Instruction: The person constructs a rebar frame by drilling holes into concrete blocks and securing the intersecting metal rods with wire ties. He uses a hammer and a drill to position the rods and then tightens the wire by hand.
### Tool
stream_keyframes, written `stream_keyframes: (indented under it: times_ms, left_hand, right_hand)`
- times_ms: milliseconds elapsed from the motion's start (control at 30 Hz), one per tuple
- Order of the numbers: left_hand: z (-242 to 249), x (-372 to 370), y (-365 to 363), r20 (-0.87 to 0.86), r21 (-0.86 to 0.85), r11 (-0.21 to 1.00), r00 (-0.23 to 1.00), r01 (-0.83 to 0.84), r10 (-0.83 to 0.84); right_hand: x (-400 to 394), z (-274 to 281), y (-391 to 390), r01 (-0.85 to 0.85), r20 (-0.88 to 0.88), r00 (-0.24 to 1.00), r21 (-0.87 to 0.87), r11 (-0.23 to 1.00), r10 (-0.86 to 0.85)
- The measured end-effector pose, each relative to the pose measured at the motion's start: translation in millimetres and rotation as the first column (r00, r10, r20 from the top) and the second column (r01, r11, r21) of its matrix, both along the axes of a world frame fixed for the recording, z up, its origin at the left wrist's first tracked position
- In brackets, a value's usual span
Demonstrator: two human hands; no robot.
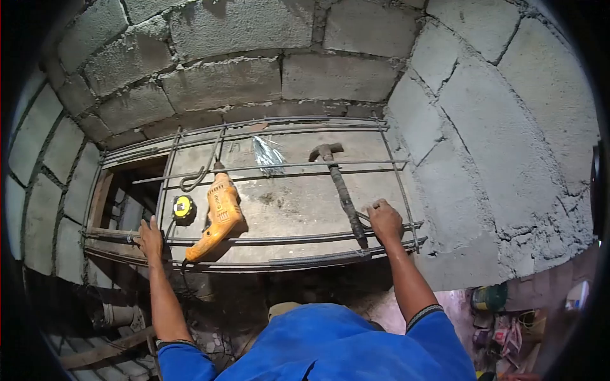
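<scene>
My left hand (pixel 151 240) lies over the front steel bars (pixel 279 239) at the left, its fingers stretched out beside a wire tie. My right hand (pixel 386 222) is closed near the right end of those bars; a thin dark metal piece sticks out from its left side, and I cannot tell what it is. Just left of it, a hammer (pixel 343 193) with a wrapped handle lies across the bars. A yellow-orange power drill (pixel 222 209) rests on the panel, its bit pointing away from me. Beside the drill sits a yellow and black tape measure (pixel 183 208).
A bundle of silvery wire strips (pixel 268 156) lies under the rear bar. The panel (pixel 286 203) has a wood-framed opening (pixel 135 190) at its left. Concrete block walls (pixel 229 82) enclose the back and sides. Below right are a dark green container (pixel 490 296) and clutter.
</scene>
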State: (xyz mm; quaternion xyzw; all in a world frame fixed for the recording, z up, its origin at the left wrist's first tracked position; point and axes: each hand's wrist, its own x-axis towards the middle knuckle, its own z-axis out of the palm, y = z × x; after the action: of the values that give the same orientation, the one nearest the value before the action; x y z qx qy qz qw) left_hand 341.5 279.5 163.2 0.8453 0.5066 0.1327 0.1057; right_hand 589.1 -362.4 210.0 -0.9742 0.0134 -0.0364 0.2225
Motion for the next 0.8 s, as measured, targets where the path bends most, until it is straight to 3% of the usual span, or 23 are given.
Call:
stream_keyframes:
  times_ms: [67, 133, 167, 300, 467, 567, 700, 800]
  left_hand:
    - [16.0, 8.5, -21.1, -0.026, -0.046, 0.999, 1.0, -0.015, 0.014]
    - [40.0, 18.1, -46.1, -0.188, -0.015, 0.991, 0.973, -0.137, 0.131]
    - [21.7, 16.0, -32.0, -0.133, 0.02, 0.991, 0.982, -0.131, 0.132]
    - [29.3, 18.3, -49.9, -0.037, 0.1, 0.98, 0.984, -0.17, 0.175]
    - [23.8, 21.6, -39.4, -0.08, 0.037, 0.983, 0.98, -0.181, 0.184]
    - [20.6, 22.3, -42.4, -0.059, 0.135, 0.969, 0.975, -0.206, 0.215]
    - [32.7, 27.1, -55.9, -0.062, 0.14, 0.966, 0.971, -0.219, 0.23]
    - [23.6, 23.4, -51.0, -0.07, 0.214, 0.963, 0.981, -0.163, 0.182]
  right_hand:
    - [-0.2, -2.1, -0.1, -0.011, 0.009, 1.0, 0.041, 0.999, 0.011]
    - [-3.1, 5.0, 2.5, -0.004, 0.013, 1.0, 0.028, 1.0, 0.004]
    - [-4.4, 8.1, 3.7, -0.001, -0.001, 1.0, 0.023, 1.0, 0.001]
    - [-3.6, 5.5, 1.0, -0.007, -0.009, 1.0, 0.012, 1.0, 0.007]
    - [0.4, -8.0, -1.5, -0.056, 0.029, 0.998, 0.007, 0.998, 0.056]
    - [-3.2, -2.0, 1.2, -0.03, 0.069, 0.997, 0.029, 0.999, 0.028]
    - [-2.7, 0.1, -1.6, -0.017, 0.037, 0.999, 0.041, 0.999, 0.015]
    - [2.5, -10.3, -3.7, -0.025, 0.016, 1.0, -0.073, 0.997, 0.026]
